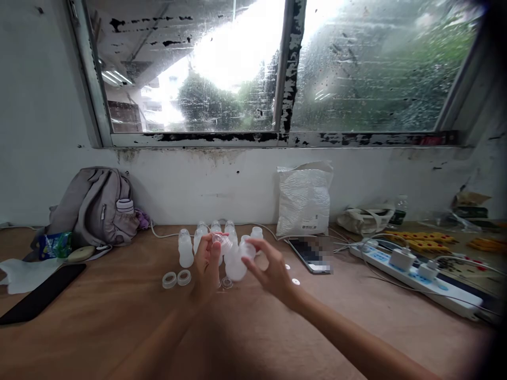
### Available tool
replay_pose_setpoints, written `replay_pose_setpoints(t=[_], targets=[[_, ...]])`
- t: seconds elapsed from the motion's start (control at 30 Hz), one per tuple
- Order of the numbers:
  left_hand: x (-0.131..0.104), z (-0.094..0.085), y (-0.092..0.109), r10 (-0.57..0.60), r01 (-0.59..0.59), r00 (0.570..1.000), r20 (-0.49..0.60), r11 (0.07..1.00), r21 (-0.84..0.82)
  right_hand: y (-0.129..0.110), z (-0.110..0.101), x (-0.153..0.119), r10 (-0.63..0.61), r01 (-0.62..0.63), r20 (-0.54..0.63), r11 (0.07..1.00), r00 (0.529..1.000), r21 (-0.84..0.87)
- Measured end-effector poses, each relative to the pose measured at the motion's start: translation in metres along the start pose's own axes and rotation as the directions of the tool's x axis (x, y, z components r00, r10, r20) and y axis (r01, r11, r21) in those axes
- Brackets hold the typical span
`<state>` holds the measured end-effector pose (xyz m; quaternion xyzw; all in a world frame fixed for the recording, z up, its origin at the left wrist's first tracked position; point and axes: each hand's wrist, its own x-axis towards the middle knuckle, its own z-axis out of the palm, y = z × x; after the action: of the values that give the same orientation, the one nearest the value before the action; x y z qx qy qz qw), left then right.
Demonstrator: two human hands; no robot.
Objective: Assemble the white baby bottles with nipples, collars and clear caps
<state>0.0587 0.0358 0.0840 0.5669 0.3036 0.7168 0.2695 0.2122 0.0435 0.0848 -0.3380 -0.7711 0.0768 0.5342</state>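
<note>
My left hand [208, 258] is pinching a clear teat [224, 241], thumb on the near side and fingers behind it, its ribbed side turned towards my other hand. My right hand [271, 266] has a frosted cap [247, 250] pinched between thumb and fingers. Both pieces are up off the worktop [253, 332], the teat to the left of the cap, near each other between my two hands.

Just below them, also between my hands, is a frosted bottle [235, 269]; I can't tell whether the cap touches it. Beyond my left hand, towards the worktop's back edge, bottles stand upright in a group, the leftmost bottle [185, 249] just left of my fingers. A short white piece [257, 233] shows behind my right hand.

To the left of my left hand, two collars lie side by side, the left collar [169, 280] and the right collar [184, 277]. A small clear ring [227, 283] lies under the gap between my hands. Just past my right hand, on its right, are a near disc [296, 282] and a far disc [287, 266], with a phone [311, 256] beyond them. A white bag [304, 200] leans on the wall at the worktop's back edge.
</note>
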Motion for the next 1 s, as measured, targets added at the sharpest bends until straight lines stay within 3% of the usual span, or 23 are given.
replay_pose_setpoints(t=[0.17,0.37,0.53,0.63,0.8,1.0], targets=[[-0.014,0.0,-0.011,-0.039,0.019,0.987,0.156,0.991,0.131,0.014,0.024,-0.039,0.147,-0.168,0.175,0.98,0.974,0.11],[-0.027,-0.012,-0.031,-0.052,-0.036,0.928,0.368,0.973,0.226,0.021,0.028,-0.046,0.2,-0.251,0.239,0.946,0.95,0.207],[-0.034,-0.02,-0.047,-0.024,-0.102,0.911,0.411,0.954,0.282,0.018,0.032,-0.055,0.179,-0.336,0.401,0.868,0.898,0.366],[-0.039,-0.024,-0.054,-0.029,-0.099,0.914,0.405,0.952,0.291,0.021,0.037,-0.064,0.207,-0.398,0.475,0.849,0.855,0.347],[-0.041,-0.029,-0.06,0.019,-0.181,0.885,0.465,0.935,0.305,0.032,0.044,-0.07,0.25,-0.41,0.471,0.869,0.846,0.276],[-0.032,-0.029,-0.058,0.133,-0.386,0.824,0.551,0.843,0.375,0.034,0.042,-0.066,0.209,-0.364,0.465,0.891,0.86,0.271]])
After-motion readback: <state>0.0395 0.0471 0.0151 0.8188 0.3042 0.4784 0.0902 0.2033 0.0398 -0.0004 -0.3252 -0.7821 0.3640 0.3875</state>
